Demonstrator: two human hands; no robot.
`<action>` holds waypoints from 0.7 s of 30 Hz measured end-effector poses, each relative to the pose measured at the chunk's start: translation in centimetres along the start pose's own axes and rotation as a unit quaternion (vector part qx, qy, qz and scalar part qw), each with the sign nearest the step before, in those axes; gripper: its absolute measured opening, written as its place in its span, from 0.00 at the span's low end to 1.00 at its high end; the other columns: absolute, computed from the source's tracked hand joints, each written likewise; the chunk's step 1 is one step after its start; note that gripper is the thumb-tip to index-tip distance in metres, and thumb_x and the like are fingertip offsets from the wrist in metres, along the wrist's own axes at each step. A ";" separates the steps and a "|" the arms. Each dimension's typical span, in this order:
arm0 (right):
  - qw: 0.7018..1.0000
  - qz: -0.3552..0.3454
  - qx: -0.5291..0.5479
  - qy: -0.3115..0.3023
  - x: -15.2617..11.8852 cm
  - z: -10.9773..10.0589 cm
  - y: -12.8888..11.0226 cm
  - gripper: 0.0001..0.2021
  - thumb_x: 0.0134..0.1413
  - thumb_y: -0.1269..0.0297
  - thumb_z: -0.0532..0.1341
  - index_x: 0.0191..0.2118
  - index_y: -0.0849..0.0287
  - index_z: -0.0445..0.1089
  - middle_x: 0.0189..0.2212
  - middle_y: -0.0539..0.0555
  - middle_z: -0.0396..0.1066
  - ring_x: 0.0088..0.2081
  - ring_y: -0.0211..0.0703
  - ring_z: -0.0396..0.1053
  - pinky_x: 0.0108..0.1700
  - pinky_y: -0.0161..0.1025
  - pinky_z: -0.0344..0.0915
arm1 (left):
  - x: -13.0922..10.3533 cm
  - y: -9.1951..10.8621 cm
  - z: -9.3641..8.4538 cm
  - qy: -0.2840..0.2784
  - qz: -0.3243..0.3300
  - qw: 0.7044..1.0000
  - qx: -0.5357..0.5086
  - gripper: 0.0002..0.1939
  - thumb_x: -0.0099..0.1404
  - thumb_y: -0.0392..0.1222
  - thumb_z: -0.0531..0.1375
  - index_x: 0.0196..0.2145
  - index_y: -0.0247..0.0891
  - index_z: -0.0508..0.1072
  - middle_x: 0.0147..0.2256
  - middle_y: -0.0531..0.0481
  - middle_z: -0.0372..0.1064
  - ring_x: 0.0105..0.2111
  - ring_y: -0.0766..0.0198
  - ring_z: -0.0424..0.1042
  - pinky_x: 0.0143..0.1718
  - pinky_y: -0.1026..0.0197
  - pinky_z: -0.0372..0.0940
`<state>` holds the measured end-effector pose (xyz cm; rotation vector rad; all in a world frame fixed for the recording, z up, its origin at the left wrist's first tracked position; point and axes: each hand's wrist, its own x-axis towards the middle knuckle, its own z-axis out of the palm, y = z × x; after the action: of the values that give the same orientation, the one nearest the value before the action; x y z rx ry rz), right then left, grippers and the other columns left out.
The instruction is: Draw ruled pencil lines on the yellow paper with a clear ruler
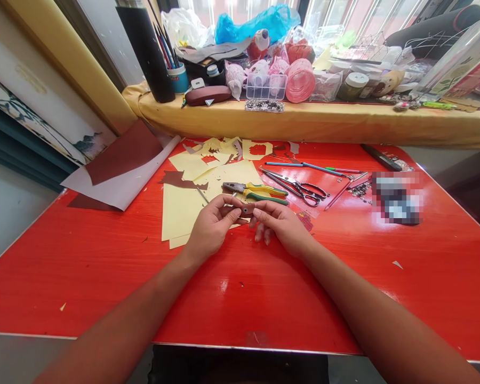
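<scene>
Between my two hands a small brown piece (247,209) with a round metal eyelet is held up above the red table (240,298). My left hand (216,221) pinches its left end between thumb and fingers. At its right end my right hand (282,221) grips it with thumb and index finger, the other fingers curled loosely below. Just beyond the hands lie yellow-and-green handled pliers (264,190). Scissors with dark handles (304,186) rest to their right. Pale yellow sheets (180,213) lie under and left of the pliers, with brown scraps (178,179) on top.
A large brown sheet (124,152) lies at the back left. Blue pens (304,165), small metal parts (360,189) and a blurred dark object (398,197) are at the right. A cluttered ledge (224,120) runs along the back, with a black cylinder (146,56).
</scene>
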<state>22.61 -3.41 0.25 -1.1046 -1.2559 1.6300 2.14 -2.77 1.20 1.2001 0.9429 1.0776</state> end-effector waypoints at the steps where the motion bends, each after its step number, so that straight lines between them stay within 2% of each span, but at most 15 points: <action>1: 1.000 0.001 0.001 -0.001 0.0 0.0 0.0 0.22 0.62 0.46 0.71 0.53 0.57 0.77 0.34 0.52 0.78 0.25 0.39 0.77 0.21 0.32 0.68 | 0.0 0.0 0.0 0.002 0.001 1.000 0.003 0.16 0.66 0.53 0.72 0.40 0.40 0.76 0.40 0.50 0.80 0.38 0.58 0.82 0.49 0.49 0.80; 5: 1.000 0.000 0.004 -0.002 0.0 0.0 -0.1 0.24 0.62 0.45 0.71 0.55 0.57 0.78 0.34 0.52 0.77 0.24 0.38 0.77 0.20 0.31 0.68 | 0.0 -0.1 0.0 0.004 0.008 1.000 0.013 0.14 0.67 0.51 0.71 0.41 0.40 0.76 0.40 0.50 0.79 0.39 0.58 0.82 0.49 0.50 0.80; 11: 1.000 0.006 0.008 0.010 0.1 0.1 -0.2 0.24 0.61 0.42 0.70 0.50 0.57 0.78 0.33 0.52 0.77 0.24 0.39 0.77 0.19 0.32 0.67 | -0.3 -0.6 0.0 -0.013 0.028 0.999 0.024 0.09 0.71 0.47 0.67 0.43 0.41 0.76 0.44 0.48 0.79 0.46 0.56 0.81 0.50 0.51 0.78; 18: 1.000 0.004 0.011 0.009 0.0 0.1 -0.3 0.21 0.61 0.43 0.71 0.46 0.57 0.77 0.33 0.51 0.77 0.24 0.38 0.77 0.20 0.31 0.68 | -0.1 -0.7 -0.1 -0.032 0.013 0.999 0.002 0.15 0.63 0.44 0.74 0.44 0.41 0.76 0.44 0.48 0.80 0.46 0.55 0.81 0.50 0.52 0.77; 21: 1.000 0.005 0.013 0.009 0.0 0.1 -0.2 0.21 0.61 0.43 0.71 0.46 0.57 0.77 0.33 0.52 0.78 0.24 0.38 0.77 0.20 0.31 0.68 | -0.1 -0.5 -0.1 -0.031 0.011 0.999 -0.005 0.15 0.64 0.44 0.74 0.45 0.41 0.76 0.45 0.47 0.80 0.47 0.54 0.81 0.51 0.51 0.77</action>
<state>22.52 -3.37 0.47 -1.1089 -1.2150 1.6361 2.09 -2.85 0.67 1.2315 0.8776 1.0539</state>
